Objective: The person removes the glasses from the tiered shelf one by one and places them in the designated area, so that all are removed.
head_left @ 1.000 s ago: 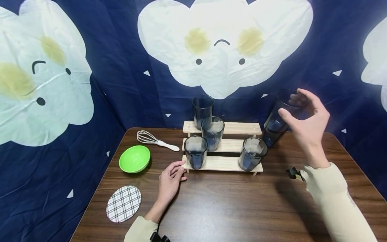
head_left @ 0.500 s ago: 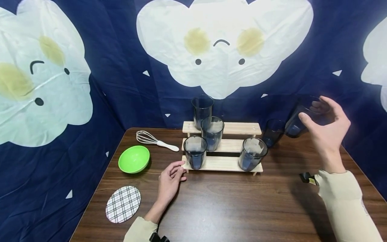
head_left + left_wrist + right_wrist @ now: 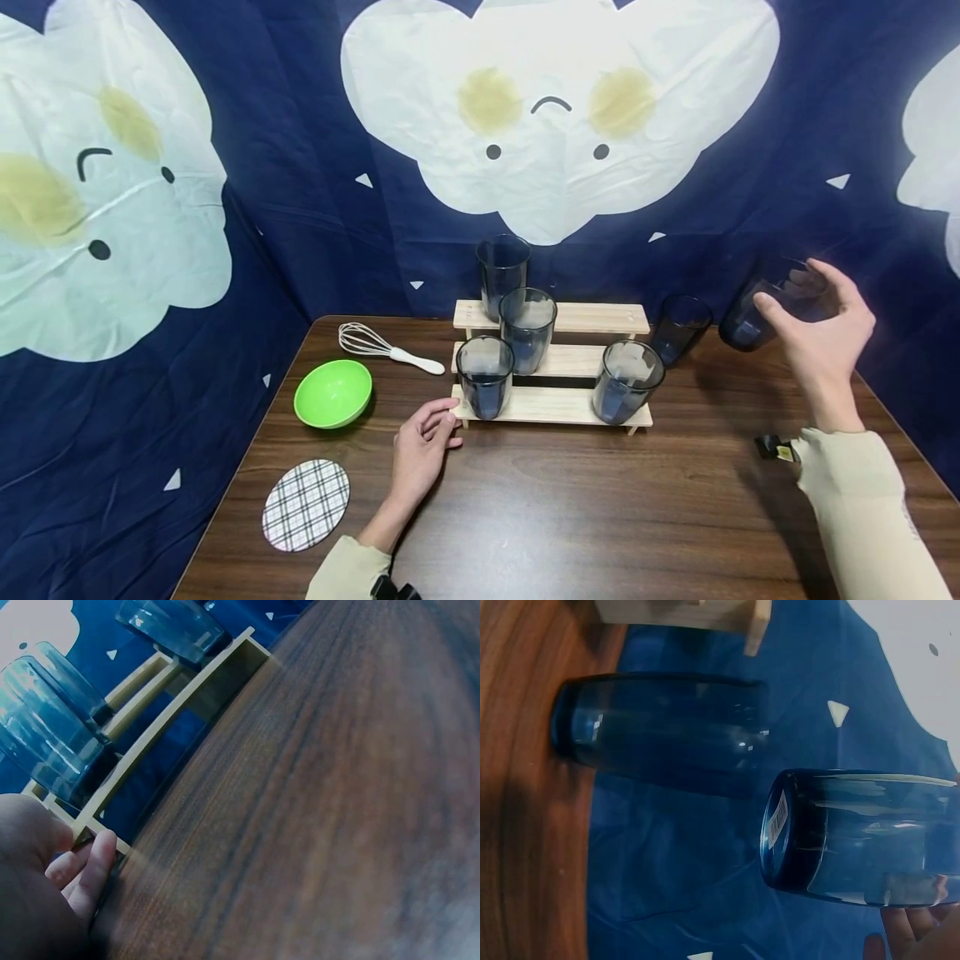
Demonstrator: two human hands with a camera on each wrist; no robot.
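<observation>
Above worktop (image 3: 570, 508), right hand (image 3: 821, 342) fingers curled round dark tumbler (image 3: 757, 312); left hand (image 3: 420, 450) relaxed, fingertips touching wooden rack (image 3: 551, 406).

Blue tumbler (image 3: 855, 836) held aloft, labelled base, second tumbler (image 3: 660, 731) standing on table (image 3: 525, 825)

A green bowl (image 3: 333, 393) sat on the dark wooden table (image 3: 570, 517) toward its left side, with a wire whisk (image 3: 387, 347) lying behind it, white handle pointing right. A plaid oval coaster (image 3: 306, 505) lay near the table's front left edge, well apart from the bowl. Behind the table hung a navy backdrop (image 3: 315, 175) printed with white clouds bearing yellow cheeks and small faces, scattered with little white triangles; it also wrapped around the left side.
</observation>
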